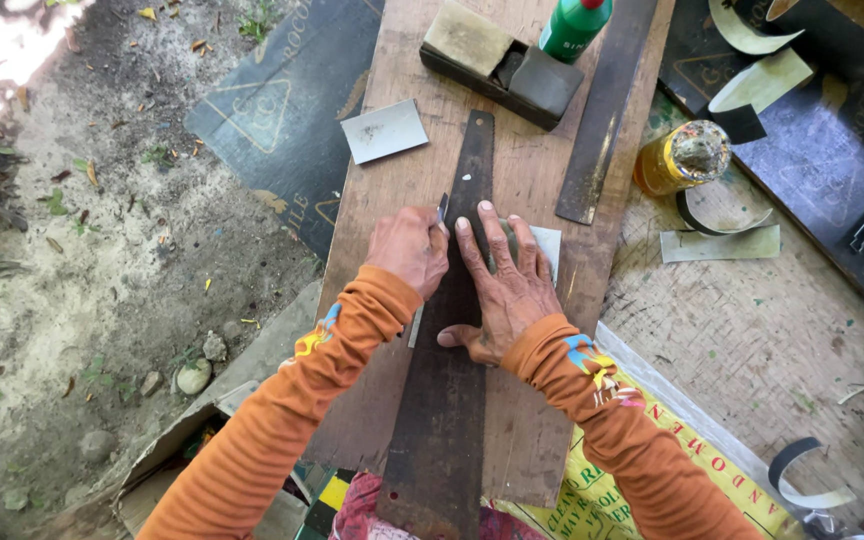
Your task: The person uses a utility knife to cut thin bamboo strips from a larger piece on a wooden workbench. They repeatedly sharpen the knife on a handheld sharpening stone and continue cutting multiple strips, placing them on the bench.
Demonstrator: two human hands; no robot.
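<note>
Orange long sleeves with bright printed cuffs came in from the near edge, both reaching onto a worn wooden plank (527,180) that ran near to far. Long dark rusty metal strip (452,330) lay lengthwise down the plank's middle, its near end passing between the forearms.

Left hand (408,248) sat just left of the strip, fingers curled shut around a small thin metal blade (443,207), whose tip stuck out on the far side of the fist, right at the strip's left edge. Right hand (502,285) lay flat on the strip, fingers spread and extended, thumb out toward the near left, pressing down. Under those fingers sat a pale grey sheet piece (547,245), its right part showing beyond the fingertips; how far it ran under the palm couldn't be told.

Far on the plank: a similar pale grey rectangular sheet piece (384,130) to the left, a dark block holder with a tan stone and a grey stone (500,62), a green plastic bottle (572,25) just beside it. Second dark metal strip (607,110) lay along the plank's right side.

Right of the plank, an amber glass jar (682,158) stood on a woven mat, with curled pale-and-black strips near it. Left side was sandy ground with small stones.
</note>
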